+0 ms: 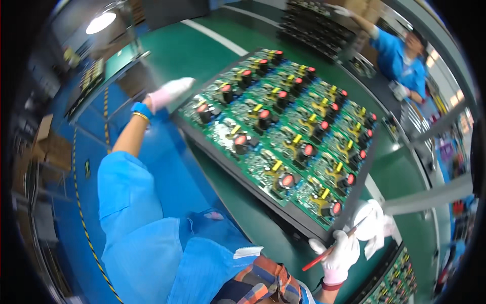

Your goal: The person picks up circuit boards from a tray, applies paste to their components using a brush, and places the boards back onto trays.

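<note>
Left hand [169, 92]: gloved in white, reaching out to the far-left corner of the black tray [238, 175]; it rests at or just over the rim. Whether its fingers are curled onto the edge or lying flat, I cannot tell.
Right hand [340, 256]: gloved in white, at the near-right corner of the tray; its fingers are closed around a thin red-handled brush [329, 252], held like a pen, with the tip pointing up toward the tray's corner.
Tray: long and black, lying slantwise on the green table [202, 45], running from the near right to the far left.
Circuit boards [283, 126]: green, packed in rows that fill the tray, each carrying a black round part with a red top and yellow parts. No slot looks vacant.
Cloth [372, 223]: a crumpled white rag on the table just beside the near-right corner of the tray, touching or nearly touching the brush tip.
Progress: by my reading, the tray is fully loaded and both hands frame it at opposite corners. The brush is at the tray's edge and not on any board, and the boards show no visible difference between treated and untreated ones, so how many are finished cannot be told.
Second tray [400, 273]: more green boards, near right, partly out of view.
Co-worker [405, 55]: a person in blue at the far right, busy at another dark rack [314, 23].
</note>
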Motion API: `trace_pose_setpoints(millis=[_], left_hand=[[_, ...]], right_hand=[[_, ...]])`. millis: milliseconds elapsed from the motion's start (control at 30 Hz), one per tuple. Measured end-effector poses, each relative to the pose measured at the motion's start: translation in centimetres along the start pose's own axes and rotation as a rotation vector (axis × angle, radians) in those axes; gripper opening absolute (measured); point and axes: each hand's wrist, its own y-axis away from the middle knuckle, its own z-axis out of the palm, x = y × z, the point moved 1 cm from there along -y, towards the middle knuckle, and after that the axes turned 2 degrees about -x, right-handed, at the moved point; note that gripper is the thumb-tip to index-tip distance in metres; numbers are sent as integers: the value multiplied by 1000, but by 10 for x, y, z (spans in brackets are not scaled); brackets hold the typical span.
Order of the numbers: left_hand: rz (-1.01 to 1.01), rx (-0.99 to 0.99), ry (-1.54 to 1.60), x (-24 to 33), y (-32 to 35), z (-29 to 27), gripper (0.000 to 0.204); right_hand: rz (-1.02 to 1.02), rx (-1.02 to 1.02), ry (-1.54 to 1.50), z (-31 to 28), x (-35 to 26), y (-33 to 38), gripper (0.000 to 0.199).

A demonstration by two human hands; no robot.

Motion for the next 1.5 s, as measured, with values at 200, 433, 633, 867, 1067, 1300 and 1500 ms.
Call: trace_pose_setpoints(millis=[200, 433, 633, 867, 1067, 1300, 1500], left_hand=[[-211, 64, 531, 2, 8, 43, 59], [-189, -88, 534, -3, -16, 33, 57], [23, -30, 446, -2, -19, 37, 57], [-20, -79, 455, -8, -17, 41, 61], [-23, 6, 355, -34, -5, 35, 49], [207, 272, -169, 53, -19, 30, 60], [229, 182, -10, 41, 1, 48, 57]], right_hand=[[34, -39, -30, -1, -12, 2, 53], [8, -77, 56, 3, -28, 0, 47], [26, 16, 95, 1, -25, 6, 48], [74, -165, 101, -5, -22, -3, 48], [-1, -124, -79, -1, -23, -6, 43], [327, -282, -464, 28, 39, 30, 77], [-7, 60, -174, 4, -31, -32, 38]])
